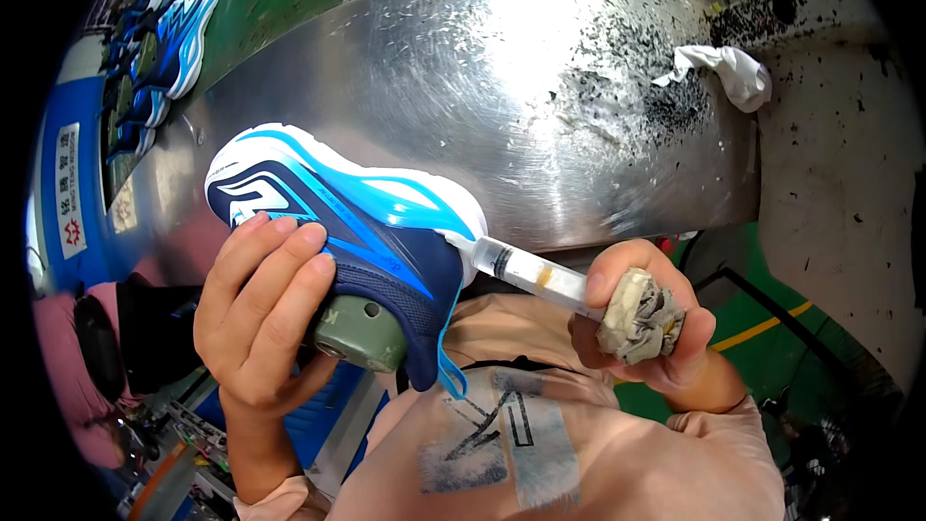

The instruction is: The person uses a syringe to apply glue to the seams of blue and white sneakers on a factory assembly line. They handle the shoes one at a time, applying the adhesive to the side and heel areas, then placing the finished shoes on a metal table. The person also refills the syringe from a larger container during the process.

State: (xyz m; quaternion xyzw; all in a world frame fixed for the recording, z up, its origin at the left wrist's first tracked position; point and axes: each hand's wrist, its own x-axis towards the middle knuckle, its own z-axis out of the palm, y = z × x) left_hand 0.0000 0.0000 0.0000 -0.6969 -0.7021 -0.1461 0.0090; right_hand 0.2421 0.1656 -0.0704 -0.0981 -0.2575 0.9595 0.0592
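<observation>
A blue and white running shoe (371,222) lies on its side in the air, sole edge turned away from me. Inside its collar sits a dark green shoe last (362,333). My left hand (270,304) is closed around the shoe's upper, fingers across the laced side. From the right, my right hand (646,314) grips a clear syringe (540,275) by its rear end, together with a crumpled greyish rag (639,318). The syringe's tip meets the heel at the seam between sole and upper; whether anything comes out is too small to tell.
Beyond the shoe stretches a metal work surface (386,77), spotted with black residue on its right. A crumpled white cloth (728,75) lies at its right end. Several similar shoes (188,29) stand at the far left, near a blue machine panel (72,174). At left, another person's pink clothing (72,367) shows.
</observation>
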